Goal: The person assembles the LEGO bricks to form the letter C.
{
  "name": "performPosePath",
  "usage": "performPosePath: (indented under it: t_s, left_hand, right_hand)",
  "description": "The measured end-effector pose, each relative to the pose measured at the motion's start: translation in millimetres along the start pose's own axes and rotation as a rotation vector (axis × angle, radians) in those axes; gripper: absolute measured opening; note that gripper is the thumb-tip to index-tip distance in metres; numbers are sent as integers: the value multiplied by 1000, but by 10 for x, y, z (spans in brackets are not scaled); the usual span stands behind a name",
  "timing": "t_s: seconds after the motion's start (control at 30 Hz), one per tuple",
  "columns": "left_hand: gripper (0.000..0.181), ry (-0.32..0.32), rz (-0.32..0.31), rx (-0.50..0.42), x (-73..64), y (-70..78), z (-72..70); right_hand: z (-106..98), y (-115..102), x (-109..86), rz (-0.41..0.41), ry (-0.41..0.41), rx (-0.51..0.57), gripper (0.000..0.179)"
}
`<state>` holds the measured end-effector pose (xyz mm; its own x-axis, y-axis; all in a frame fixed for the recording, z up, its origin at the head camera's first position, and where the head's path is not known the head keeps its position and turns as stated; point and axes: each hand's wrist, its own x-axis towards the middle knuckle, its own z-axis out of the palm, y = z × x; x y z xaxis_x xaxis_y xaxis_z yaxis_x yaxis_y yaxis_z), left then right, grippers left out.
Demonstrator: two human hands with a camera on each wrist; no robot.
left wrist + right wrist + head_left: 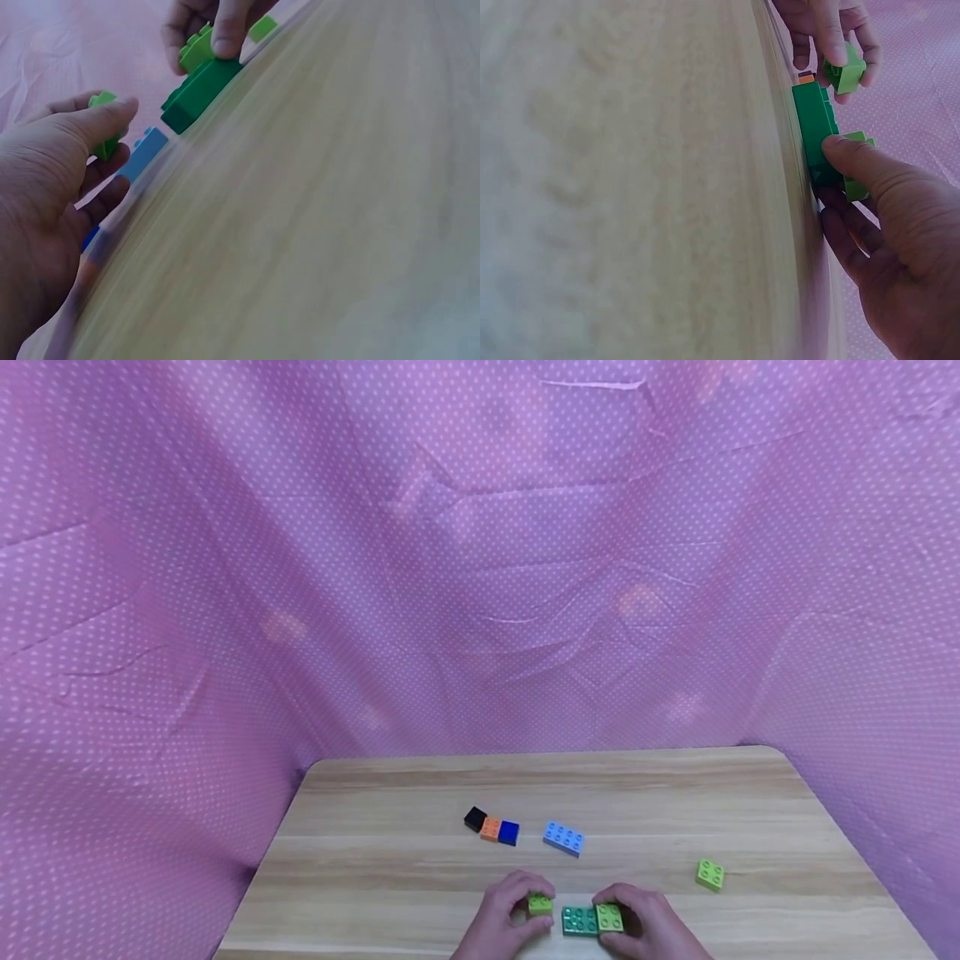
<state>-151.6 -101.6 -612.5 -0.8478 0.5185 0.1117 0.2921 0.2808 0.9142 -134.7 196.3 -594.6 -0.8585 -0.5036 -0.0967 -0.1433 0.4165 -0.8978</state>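
Near the front of the wooden table lies a dark green building brick (579, 921) with studs on top. A lime green brick (610, 917) sits on its right end, and my right hand (647, 920) grips that end, thumb and fingers on opposite sides. Just left of the green brick, my left hand (510, 917) pinches another lime green brick (540, 905) between thumb and fingers. In the left wrist view this pinched brick (107, 127) is held above the table, apart from the green one. Part of the right-hand lime brick is hidden by fingers.
Farther back on the wooden table (375, 860) lie a black brick (475, 818), an orange brick (491, 828) and a dark blue brick (508, 832) in a row. A light blue brick (563, 838) lies right of them. One loose lime brick (709, 874) is at the right. Pink dotted cloth (487, 610) surrounds the table.
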Motion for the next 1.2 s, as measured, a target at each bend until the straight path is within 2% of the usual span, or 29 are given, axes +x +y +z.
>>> performPosePath:
  t_s: [0.13, 0.3, 0.73, 1.03, 1.2]
  left_hand:
    - [25, -39, -6, 11, 8, -8, 50]
    - [25, -58, 5, 66, 21, -16, 113]
    - [25, -31, 34, 87, 45, 10, 202]
    - [23, -40, 65, 113, 88, -12, 318]
    - [23, -34, 22, 93, 100, 3, 316]
  right_hand:
    - [10, 13, 3, -18, -1, 6, 34]
    - [20, 33, 10, -49, 5, -4, 33]
    - [22, 21, -11, -52, 9, 1, 33]
    - [22, 28, -7, -68, 13, 3, 31]
    - [31, 32, -2, -93, 25, -7, 31]
